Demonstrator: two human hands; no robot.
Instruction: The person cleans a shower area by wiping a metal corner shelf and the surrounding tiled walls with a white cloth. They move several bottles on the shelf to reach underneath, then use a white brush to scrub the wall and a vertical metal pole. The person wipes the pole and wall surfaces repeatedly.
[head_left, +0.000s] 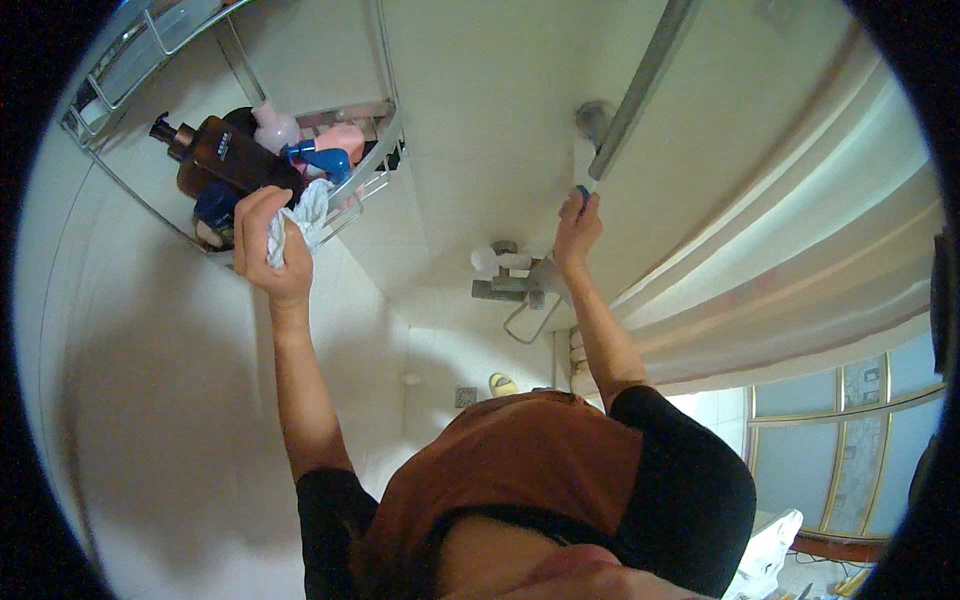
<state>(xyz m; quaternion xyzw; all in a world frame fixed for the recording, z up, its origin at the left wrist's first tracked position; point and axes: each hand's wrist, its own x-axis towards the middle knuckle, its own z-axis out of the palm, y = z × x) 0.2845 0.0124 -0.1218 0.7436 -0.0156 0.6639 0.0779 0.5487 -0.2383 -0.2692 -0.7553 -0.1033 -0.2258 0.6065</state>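
Note:
My left hand (274, 244) is closed around a crumpled white cloth (309, 212) at the front of a wire corner shelf (386, 146). Beside and behind it on the shelf stand a brown pump bottle (232, 154), a dark blue container (216, 208), a blue bottle (330, 161), a pink bottle (341, 139) and a pale pink round bottle (276, 129). My right hand (577, 229) is raised near the lower end of a metal shower bar (611, 142), its fingers around a small blue object (583, 196) that is mostly hidden.
A shower mixer (517, 283) is on the wall below my right hand. A pale curtain (765, 277) hangs to the right. On the floor are a drain (466, 397) and a yellow slipper (502, 385). A higher shelf tier (154, 56) is at upper left.

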